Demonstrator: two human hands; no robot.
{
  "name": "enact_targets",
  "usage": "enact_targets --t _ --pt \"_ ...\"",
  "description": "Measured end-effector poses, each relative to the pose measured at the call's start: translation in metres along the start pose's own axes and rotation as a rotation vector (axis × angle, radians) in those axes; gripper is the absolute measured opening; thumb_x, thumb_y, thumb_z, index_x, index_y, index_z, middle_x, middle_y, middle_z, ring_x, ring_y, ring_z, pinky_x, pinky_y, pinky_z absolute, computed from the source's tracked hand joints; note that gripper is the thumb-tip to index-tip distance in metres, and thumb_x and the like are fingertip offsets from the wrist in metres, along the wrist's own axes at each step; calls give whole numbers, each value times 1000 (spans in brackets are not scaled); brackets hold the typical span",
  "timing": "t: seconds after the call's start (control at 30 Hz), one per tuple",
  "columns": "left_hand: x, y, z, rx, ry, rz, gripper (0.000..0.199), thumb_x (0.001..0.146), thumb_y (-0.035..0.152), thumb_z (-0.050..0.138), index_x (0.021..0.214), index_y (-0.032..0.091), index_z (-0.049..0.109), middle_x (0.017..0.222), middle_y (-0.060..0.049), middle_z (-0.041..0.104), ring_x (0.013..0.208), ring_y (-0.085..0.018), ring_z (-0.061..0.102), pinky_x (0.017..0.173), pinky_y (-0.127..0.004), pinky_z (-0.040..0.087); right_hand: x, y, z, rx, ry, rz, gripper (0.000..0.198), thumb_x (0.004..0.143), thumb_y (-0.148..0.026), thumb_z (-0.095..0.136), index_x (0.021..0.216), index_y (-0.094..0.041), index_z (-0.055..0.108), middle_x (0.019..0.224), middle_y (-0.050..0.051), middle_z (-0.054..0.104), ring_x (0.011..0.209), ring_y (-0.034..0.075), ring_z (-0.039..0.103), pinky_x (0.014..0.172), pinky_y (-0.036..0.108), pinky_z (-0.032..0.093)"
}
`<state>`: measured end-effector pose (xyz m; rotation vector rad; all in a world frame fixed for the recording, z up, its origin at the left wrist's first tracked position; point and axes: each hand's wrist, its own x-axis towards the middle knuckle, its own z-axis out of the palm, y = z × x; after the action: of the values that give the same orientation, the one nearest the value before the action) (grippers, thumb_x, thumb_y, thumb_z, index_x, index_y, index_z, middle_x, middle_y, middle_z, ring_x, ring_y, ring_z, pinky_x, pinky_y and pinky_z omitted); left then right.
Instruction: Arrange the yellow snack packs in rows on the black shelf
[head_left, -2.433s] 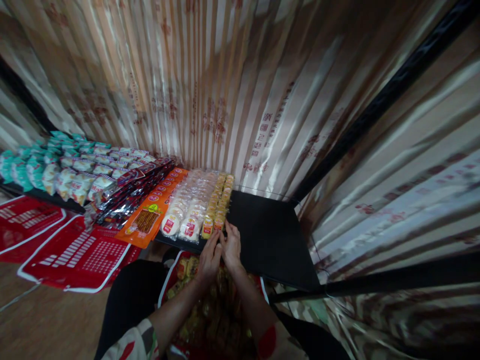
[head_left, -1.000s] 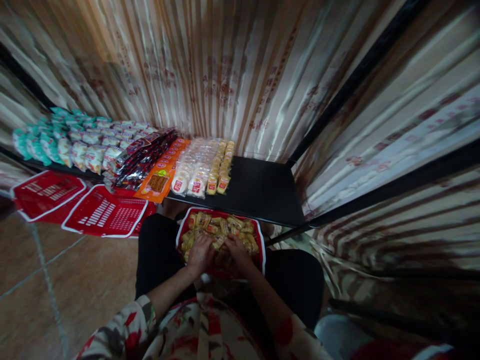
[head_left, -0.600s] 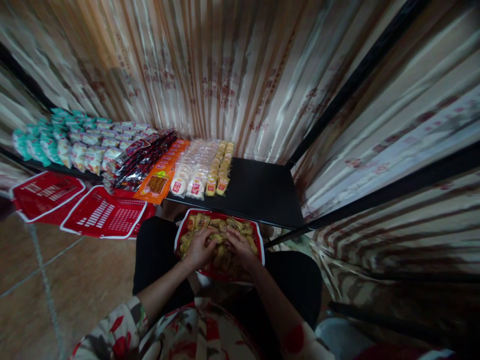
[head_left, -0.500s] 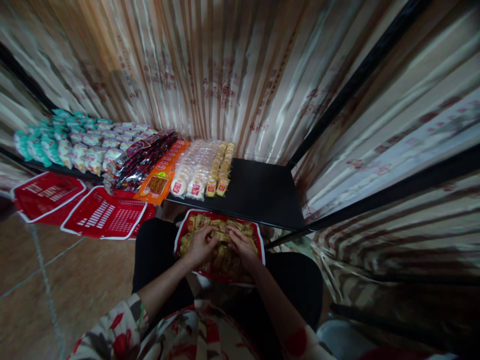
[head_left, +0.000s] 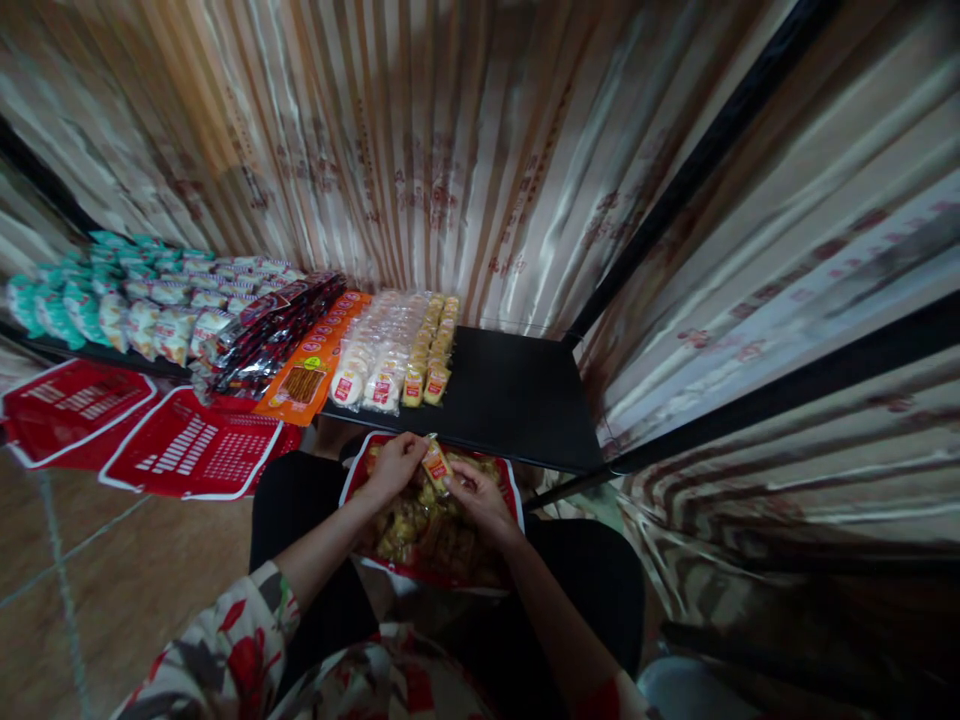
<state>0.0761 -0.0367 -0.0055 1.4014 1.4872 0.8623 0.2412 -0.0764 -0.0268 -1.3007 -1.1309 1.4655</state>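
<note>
I see left hand (head_left: 397,466) and right hand (head_left: 482,500) pinching yellow packet (head_left: 436,464) over red basket (head_left: 518,500) heaped with similar packets (head_left: 397,535). Beyond basket: black shelf (head_left: 517,400), snack rows (head_left: 274,335). Left of basket: two more red baskets (head_left: 196,445).

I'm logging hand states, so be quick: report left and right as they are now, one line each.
Left hand: closed, pinching the upper end of a small yellow packet.
Right hand: closed, holding the same packet near its lower end.
</note>
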Motion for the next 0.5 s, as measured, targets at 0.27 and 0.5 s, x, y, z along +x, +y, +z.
enact_targets --t 0.27,0.5 --pt "12 32 -5 138 -5 153 36 81 49 45 83 18 63 69 2 61 63 -11 53 58 -20 40 17 -27 3 -202 8 -170 37 72 -36 60 107 -22 61 88 2 69 76 16 62 70 28 50" --pt "13 37 -2 38 107 237 37 83 34 47 116 18 52 87 -2 63 73 -12 58 71 -25 47 51 -33 4 -328 194 -223 32 72 -38 62 98 -20 65 83 3 67 69 16 61 65 27 50"
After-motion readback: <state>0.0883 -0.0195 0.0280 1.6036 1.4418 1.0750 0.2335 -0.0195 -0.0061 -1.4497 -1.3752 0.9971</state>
